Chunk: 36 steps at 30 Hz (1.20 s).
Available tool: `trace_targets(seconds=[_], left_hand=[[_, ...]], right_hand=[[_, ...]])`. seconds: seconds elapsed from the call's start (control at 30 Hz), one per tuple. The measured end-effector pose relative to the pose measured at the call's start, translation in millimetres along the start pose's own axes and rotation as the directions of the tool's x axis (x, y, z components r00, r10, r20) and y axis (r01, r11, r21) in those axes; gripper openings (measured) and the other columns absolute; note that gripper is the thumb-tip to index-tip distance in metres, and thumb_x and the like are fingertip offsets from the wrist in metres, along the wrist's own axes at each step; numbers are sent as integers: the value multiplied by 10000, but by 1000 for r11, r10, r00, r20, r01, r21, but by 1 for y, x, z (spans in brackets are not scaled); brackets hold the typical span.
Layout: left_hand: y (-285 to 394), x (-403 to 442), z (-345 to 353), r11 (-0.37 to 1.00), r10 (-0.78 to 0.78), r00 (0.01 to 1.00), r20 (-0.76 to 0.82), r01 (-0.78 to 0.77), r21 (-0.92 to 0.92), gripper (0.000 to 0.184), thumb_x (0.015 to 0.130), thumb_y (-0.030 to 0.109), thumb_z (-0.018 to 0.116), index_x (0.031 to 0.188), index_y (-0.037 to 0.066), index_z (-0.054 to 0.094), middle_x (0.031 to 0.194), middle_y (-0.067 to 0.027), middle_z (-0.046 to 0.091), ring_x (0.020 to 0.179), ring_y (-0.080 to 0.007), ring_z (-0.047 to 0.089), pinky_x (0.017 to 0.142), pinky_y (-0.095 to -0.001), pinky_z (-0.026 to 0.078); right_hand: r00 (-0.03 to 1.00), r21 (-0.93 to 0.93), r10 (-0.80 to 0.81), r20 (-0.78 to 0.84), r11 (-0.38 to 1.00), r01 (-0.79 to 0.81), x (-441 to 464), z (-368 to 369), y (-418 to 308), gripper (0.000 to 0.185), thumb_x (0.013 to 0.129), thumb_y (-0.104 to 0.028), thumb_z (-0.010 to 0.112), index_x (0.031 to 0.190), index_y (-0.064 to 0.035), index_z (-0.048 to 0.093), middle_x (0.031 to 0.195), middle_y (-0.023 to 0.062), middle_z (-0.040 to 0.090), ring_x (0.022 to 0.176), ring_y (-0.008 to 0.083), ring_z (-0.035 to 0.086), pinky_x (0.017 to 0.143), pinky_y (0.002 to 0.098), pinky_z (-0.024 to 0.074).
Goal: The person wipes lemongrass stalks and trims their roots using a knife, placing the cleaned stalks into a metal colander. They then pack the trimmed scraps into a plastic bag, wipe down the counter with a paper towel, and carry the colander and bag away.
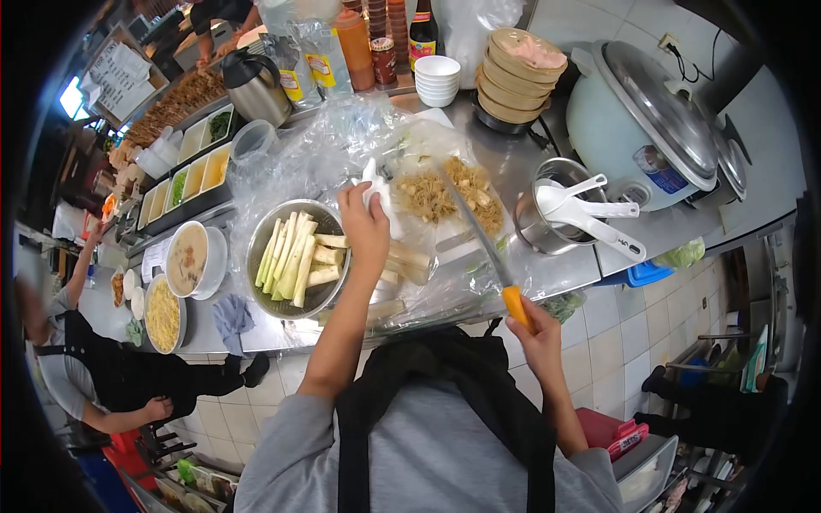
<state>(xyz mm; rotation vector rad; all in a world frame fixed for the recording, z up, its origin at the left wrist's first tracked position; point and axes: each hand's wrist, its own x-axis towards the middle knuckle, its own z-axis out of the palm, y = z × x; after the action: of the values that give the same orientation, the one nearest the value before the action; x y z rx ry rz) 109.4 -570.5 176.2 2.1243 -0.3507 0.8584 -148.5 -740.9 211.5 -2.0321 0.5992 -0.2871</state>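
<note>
Right hand (534, 329): fingers wrapped round the orange handle of a knife (479, 227). Blade runs forward and left from that hand, tip end over a heap of brown stringy root ends (449, 197). Left hand (365, 218): fingers bent, at a white crumpled cloth or paper (378, 192); can't tell if it's pinched or just touched.

Root ends sit to the right of the left hand, forward of the right hand, on clear plastic sheeting (308, 141). Metal bowl (251, 256) is just left of the left forearm, holding pale green-white stalks (295, 256). More pale stalks (409, 261) lie to the right of that forearm, partly seen through the plastic.

Forward and right of the right hand: metal pot (534, 227) with white ladles (590, 214) leaning in it, big lidded cooker (611, 128) beyond. Stacked steamer baskets (517, 81) and white bowls (437, 81) stand farther forward of both hands. Well left of the left hand: container of cloudy liquid (188, 256), bowl of yellow shreds (164, 315), blue-grey rag (231, 323) near the counter edge. Co-worker (111, 368) stands at far left.
</note>
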Motion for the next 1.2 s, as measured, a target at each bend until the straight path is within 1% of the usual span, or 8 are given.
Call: trace_targets(seconds=[0.07,0.13,0.27,0.53,0.83,0.9,1.0,1.2], left_hand=[[41,-5,-33,879,-285,888,362,392,-270,190,750,-1,630,936,18,596,786,-96,576,704,-235,557,623,-311,460],[64,-41,-28,770,64,906,418,221,-598,164,731,-4,656,892,12,623,790,-93,597,695,-196,568,607,-272,457],[86,-52,-15,746,293,823,486,121,-654,158,746,35,636,902,48,653,863,-116,596,769,-262,567,681,-325,462],[11,43,33,963,195,971,139,-162,-215,98,738,-26,618,813,26,652,785,-107,581,666,-224,556,583,-308,439],[50,30,-9,799,-104,932,347,286,-528,173,746,-10,622,913,30,635,862,-113,603,681,-223,574,585,-312,447],[56,31,-4,859,298,920,252,-144,-491,183,740,-10,618,921,16,623,865,-130,597,692,-273,574,619,-325,462],[19,37,10,980,181,956,232,-156,-124,243,707,-34,612,946,3,599,880,-148,584,761,-310,578,682,-364,471],[29,15,-50,974,55,929,366,31,-225,143,721,-42,581,861,-26,603,807,-173,566,736,-334,567,637,-382,443]], right_hand=[[918,450,278,281,807,-382,4,-4,0,368,824,-180,606,1152,-31,537,740,32,491,542,117,478,466,233,380],[791,759,201,578,224,-611,11,-5,-6,378,894,-240,521,1178,4,472,748,44,506,525,78,419,457,201,345],[749,720,118,652,213,-660,12,-2,-6,407,892,-279,504,1178,4,441,730,70,488,513,88,411,450,193,338],[771,596,252,584,512,-619,-8,-49,6,379,859,-247,530,1105,37,481,705,98,509,448,96,415,384,205,313],[748,658,163,643,383,-649,11,-51,5,466,868,-291,530,1171,55,454,692,102,508,426,83,403,363,185,320],[721,619,159,674,412,-669,10,-48,3,445,868,-286,531,1147,56,469,683,99,505,427,82,407,363,185,320],[714,601,146,685,440,-667,5,-44,0,379,861,-266,540,1077,45,512,667,81,504,434,81,413,362,186,309],[978,222,141,153,960,-173,56,-4,-34,215,862,-125,469,1019,0,546,738,106,561,502,175,518,462,266,402]])
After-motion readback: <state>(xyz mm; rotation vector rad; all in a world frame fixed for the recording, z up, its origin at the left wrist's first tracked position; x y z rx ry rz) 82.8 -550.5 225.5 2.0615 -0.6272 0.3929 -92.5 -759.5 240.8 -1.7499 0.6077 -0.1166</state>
